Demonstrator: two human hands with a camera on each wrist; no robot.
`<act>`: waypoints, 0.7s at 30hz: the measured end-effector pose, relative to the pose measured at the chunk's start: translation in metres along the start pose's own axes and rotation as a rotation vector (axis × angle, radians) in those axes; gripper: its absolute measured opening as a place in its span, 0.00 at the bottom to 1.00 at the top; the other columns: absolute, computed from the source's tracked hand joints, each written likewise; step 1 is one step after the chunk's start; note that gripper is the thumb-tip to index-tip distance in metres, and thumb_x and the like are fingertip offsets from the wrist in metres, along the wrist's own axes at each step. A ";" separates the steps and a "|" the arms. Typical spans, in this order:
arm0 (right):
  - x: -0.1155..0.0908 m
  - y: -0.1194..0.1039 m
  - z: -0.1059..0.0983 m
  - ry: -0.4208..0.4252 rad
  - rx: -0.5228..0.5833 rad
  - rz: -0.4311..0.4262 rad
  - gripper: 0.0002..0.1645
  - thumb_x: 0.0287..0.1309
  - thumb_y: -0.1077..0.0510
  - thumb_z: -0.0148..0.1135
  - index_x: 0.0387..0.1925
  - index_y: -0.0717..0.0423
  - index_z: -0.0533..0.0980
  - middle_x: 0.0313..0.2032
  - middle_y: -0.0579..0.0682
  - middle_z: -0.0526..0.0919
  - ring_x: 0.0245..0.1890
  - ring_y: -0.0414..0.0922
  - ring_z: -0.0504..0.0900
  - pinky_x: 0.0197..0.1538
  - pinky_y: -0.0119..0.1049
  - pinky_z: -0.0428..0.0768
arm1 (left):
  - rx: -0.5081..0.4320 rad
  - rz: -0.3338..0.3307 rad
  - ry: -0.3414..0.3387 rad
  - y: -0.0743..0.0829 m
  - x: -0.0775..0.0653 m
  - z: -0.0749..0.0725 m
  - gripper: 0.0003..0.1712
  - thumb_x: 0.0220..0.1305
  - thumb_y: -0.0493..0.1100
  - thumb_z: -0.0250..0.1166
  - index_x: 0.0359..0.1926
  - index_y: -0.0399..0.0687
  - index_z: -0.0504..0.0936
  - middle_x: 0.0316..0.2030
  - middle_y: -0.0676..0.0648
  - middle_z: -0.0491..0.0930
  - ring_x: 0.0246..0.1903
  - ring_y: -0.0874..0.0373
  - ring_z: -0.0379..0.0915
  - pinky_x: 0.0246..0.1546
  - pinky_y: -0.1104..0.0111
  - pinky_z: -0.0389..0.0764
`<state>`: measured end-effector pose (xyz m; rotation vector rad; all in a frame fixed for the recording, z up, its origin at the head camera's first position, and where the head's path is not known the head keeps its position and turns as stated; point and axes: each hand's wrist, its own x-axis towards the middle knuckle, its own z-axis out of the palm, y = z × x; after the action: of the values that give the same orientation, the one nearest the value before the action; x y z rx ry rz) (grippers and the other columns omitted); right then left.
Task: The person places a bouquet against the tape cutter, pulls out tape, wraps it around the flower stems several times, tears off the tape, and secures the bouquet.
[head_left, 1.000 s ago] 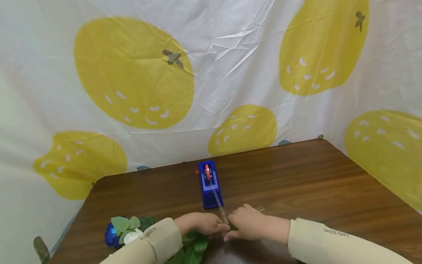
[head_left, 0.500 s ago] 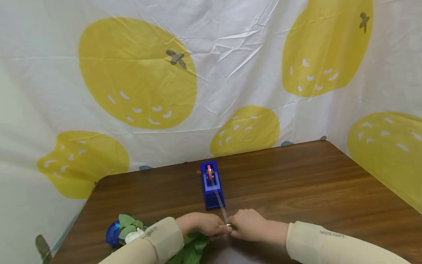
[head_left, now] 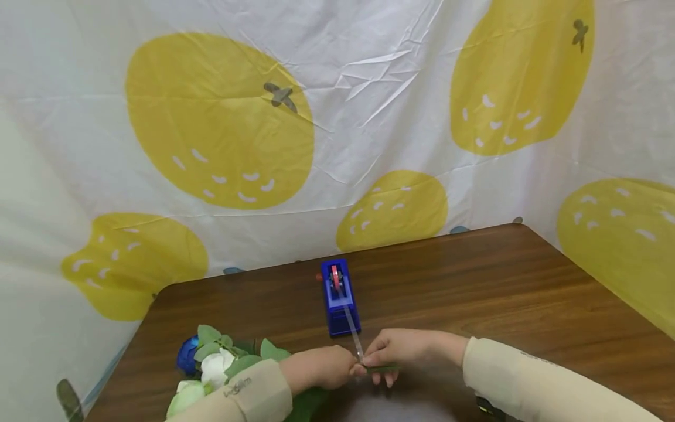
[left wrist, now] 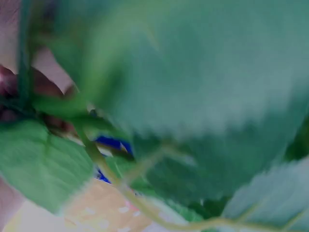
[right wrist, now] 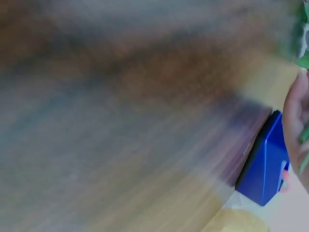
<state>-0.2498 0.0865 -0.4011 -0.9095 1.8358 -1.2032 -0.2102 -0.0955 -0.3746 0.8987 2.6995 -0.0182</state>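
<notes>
A strip of clear tape runs from the blue tape dispenser, standing toward the far edge of the tabletop, toward the near edge, and meets the stems between the two hands. The stems lie roughly left to right, so tape and stems cross at a steep angle, with the dispenser beyond both hands. The left hand grips the stems, the flowers spreading toward the tabletop's near left corner. The right hand has its thumb and fingers at the crossing, nearer the stem ends; whether they pinch the tape or only press it I cannot tell. Fingers hide the tape's end; a blurred leaf fills most of the left wrist view; a dark object under the right sleeve is cut off.
</notes>
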 end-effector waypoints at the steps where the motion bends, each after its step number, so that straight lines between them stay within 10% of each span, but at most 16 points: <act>1: 0.001 0.000 -0.002 -0.014 0.024 0.022 0.18 0.65 0.56 0.50 0.41 0.68 0.77 0.26 0.48 0.80 0.21 0.38 0.77 0.27 0.30 0.76 | 0.031 -0.011 0.022 0.000 -0.001 0.001 0.19 0.65 0.53 0.52 0.24 0.46 0.76 0.27 0.49 0.80 0.34 0.56 0.79 0.37 0.64 0.77; 13: 0.014 -0.002 -0.010 -0.126 0.252 0.185 0.22 0.67 0.58 0.45 0.47 0.77 0.69 0.27 0.48 0.81 0.22 0.37 0.78 0.28 0.30 0.77 | 0.684 0.096 0.543 -0.010 -0.008 0.026 0.19 0.56 0.61 0.57 0.19 0.54 0.72 0.16 0.56 0.75 0.17 0.61 0.66 0.24 0.70 0.61; 21: 0.023 0.010 -0.010 -0.323 0.464 0.237 0.19 0.71 0.55 0.33 0.45 0.64 0.68 0.35 0.51 0.80 0.36 0.43 0.81 0.41 0.36 0.78 | 0.876 0.277 0.780 -0.032 -0.002 0.032 0.12 0.55 0.50 0.56 0.19 0.54 0.68 0.15 0.55 0.68 0.18 0.60 0.61 0.28 0.68 0.63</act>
<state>-0.2707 0.0742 -0.4124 -0.5647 1.2903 -1.1828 -0.2183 -0.1257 -0.4075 1.8233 3.2292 -1.0622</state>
